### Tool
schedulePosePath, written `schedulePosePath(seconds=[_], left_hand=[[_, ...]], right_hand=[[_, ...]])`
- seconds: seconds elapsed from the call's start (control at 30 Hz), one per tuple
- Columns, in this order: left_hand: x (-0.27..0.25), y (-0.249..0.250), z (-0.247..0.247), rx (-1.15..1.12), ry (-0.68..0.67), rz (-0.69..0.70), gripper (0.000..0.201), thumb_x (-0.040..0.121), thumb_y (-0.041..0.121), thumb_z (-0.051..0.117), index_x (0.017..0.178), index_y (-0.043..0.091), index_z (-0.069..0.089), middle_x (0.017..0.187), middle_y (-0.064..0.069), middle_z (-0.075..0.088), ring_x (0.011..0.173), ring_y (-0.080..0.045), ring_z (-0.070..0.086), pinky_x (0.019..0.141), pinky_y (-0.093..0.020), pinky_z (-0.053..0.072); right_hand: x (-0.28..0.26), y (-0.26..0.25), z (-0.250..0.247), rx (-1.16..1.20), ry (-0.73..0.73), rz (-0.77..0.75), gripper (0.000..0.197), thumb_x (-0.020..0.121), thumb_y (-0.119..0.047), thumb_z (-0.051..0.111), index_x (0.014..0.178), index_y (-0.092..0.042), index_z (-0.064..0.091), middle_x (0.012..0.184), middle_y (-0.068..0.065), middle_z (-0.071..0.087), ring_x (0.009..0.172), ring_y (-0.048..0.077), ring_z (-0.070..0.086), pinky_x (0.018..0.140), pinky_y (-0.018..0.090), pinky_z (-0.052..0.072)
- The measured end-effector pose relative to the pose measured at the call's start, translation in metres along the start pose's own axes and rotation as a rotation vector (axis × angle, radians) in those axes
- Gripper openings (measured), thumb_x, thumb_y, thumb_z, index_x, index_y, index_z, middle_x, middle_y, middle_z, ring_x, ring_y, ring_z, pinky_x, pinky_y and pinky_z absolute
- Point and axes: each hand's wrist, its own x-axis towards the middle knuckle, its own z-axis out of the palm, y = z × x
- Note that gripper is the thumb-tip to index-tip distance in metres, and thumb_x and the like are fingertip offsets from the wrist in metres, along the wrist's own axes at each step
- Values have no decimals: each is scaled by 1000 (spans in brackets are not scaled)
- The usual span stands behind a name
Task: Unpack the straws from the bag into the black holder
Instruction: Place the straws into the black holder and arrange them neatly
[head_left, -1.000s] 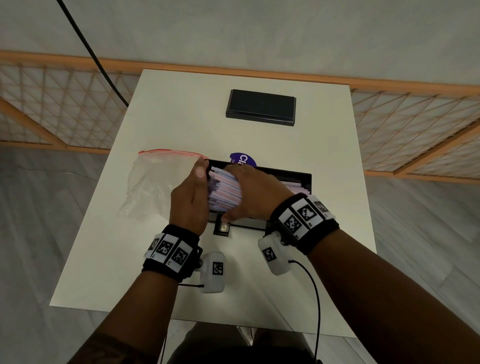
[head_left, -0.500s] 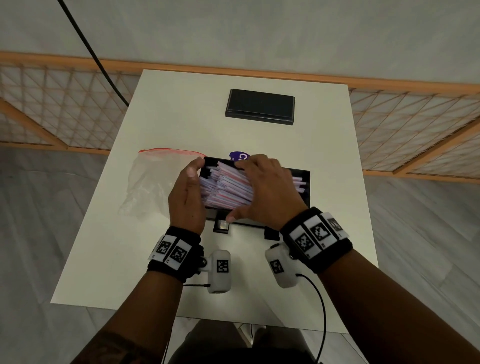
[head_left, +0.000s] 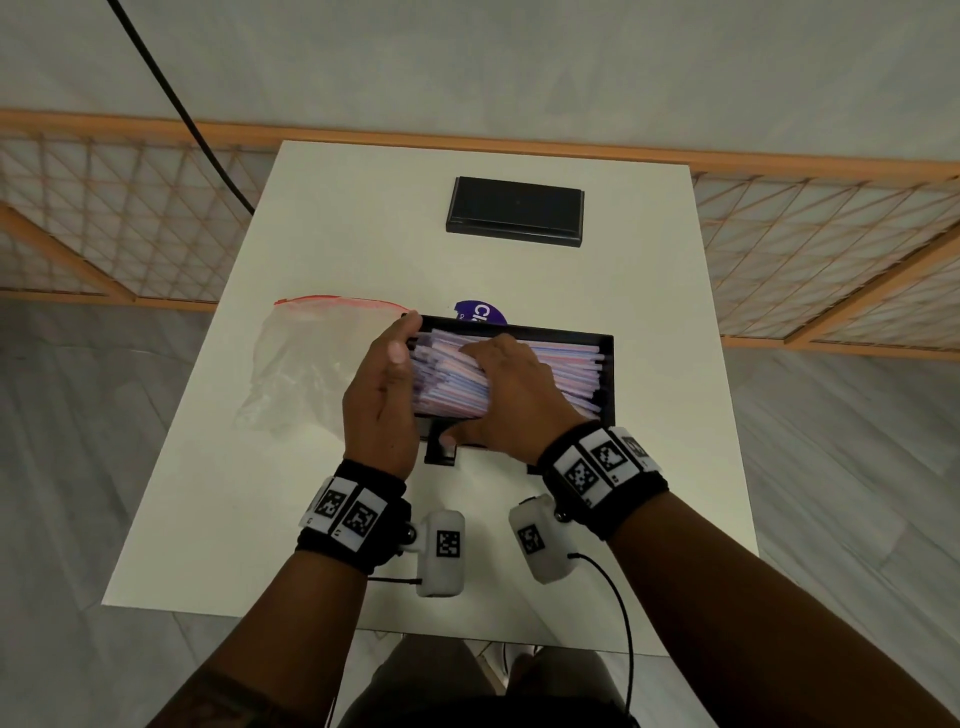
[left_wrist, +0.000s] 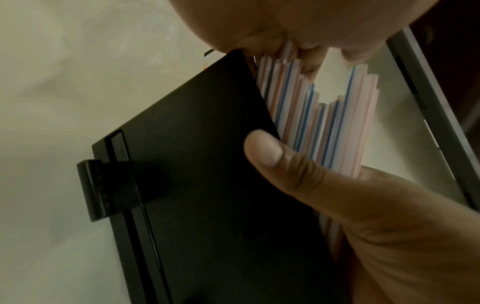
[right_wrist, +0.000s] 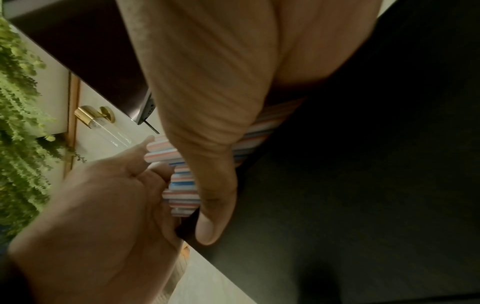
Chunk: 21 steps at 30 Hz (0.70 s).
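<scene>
A bundle of red-and-blue striped straws lies slanted in the open black holder at the table's middle, its left end still above the rim. My left hand cups the straws' left ends with fairly straight fingers, its thumb at the holder's corner. My right hand wraps over the bundle, fingers on top and thumb down the holder's front wall. The clear bag with a red zip strip lies limp left of the holder.
The holder's black lid lies at the back of the white table. A purple round label peeks out behind the holder. A wooden lattice fence runs behind the table, and a black cable hangs at the upper left.
Both hands have carried the straw bundle away from me and down into the holder. My right hand now lies flatter on top of it.
</scene>
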Motion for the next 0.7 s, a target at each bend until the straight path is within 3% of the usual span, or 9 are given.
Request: schedulePosePath(seconds=[0.17,0.33,0.47,0.57,0.63,0.7], left_hand=[[1,0,0,1,-13,14,62,102,50,32,139,10,63,135,-1,67,128,-12,62,108,-27,51],[3,-5,-3,32,-36,3,56,103,50,32,138,19,63,136,1,67,128,-14,62,110,-40,51],[2,-6,-3,10,-55,-44,61,102,56,32,140,19,63,137,5,67,130,-12,61,111,-45,50],[1,-6,-4,-29,-73,-80,85,93,79,28,144,19,59,141,5,64,133,-12,59,113,-38,49],[3,-8,-6,-30,-95,-79,97,86,88,26,147,19,56,147,-1,60,138,-17,56,117,-44,45],[4,-8,-6,-19,-118,-89,104,82,92,24,149,17,54,149,-4,58,140,-20,54,119,-49,41]], right_hand=[[5,-7,-1,13,-64,-6,105,57,-58,88,144,-21,44,141,2,53,128,24,49,108,47,39],[12,-11,-11,61,-143,-16,97,53,-64,86,133,-24,50,127,-1,63,113,21,59,97,42,50],[19,-13,-14,23,-210,-16,107,38,-84,70,125,-23,53,119,0,58,108,20,55,96,43,50],[19,-15,-23,43,-303,-9,92,51,-69,84,123,-21,53,115,-2,62,103,17,58,93,39,51],[20,-14,-27,85,-351,-12,87,54,-59,90,124,-24,52,113,-6,64,102,14,60,91,34,51],[22,-15,-30,103,-381,-32,90,50,-59,92,125,-29,52,114,-10,65,103,11,61,91,31,49]])
